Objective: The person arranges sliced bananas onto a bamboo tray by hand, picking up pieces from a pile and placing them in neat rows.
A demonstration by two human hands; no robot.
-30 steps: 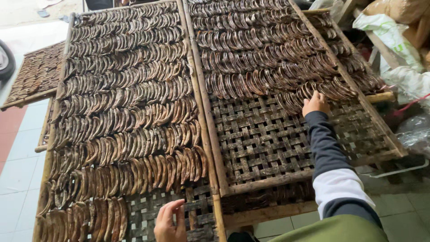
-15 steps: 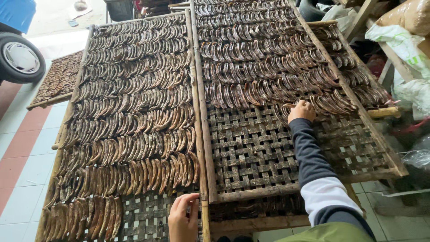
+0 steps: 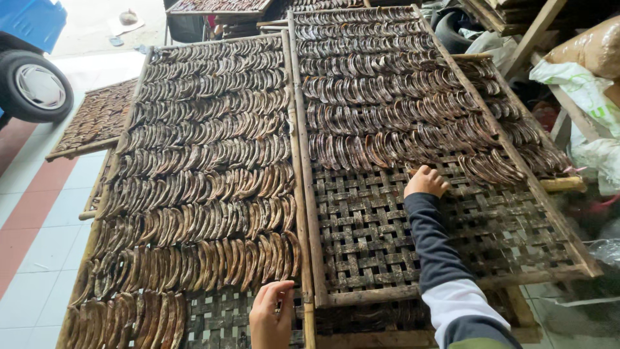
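Two woven bamboo drying trays lie side by side. The left tray (image 3: 298, 194) is nearly full of rows of curved brown dried banana slices (image 3: 206, 168). The right tray (image 3: 381, 258) has slices (image 3: 387, 97) on its far part only; its near lattice is bare. My right hand (image 3: 426, 182), in a dark sleeve with a white cuff, rests curled on the nearest row of slices on the right tray. Whether it grips a slice is hidden. My left hand (image 3: 271, 317) hovers at the near end of the left tray, beside the rail between the trays, fingers bent, nothing seen in it.
More loaded trays lie at the far left (image 3: 97, 119) and the back (image 3: 219, 6). A vehicle wheel (image 3: 35, 87) stands on the tiled floor at left. Plastic bags and sacks (image 3: 581, 84) and wooden frames crowd the right side.
My right hand has slid down and left along the front row of slices. My left hand has risen further into view. My head has tilted, showing more of the far trays.
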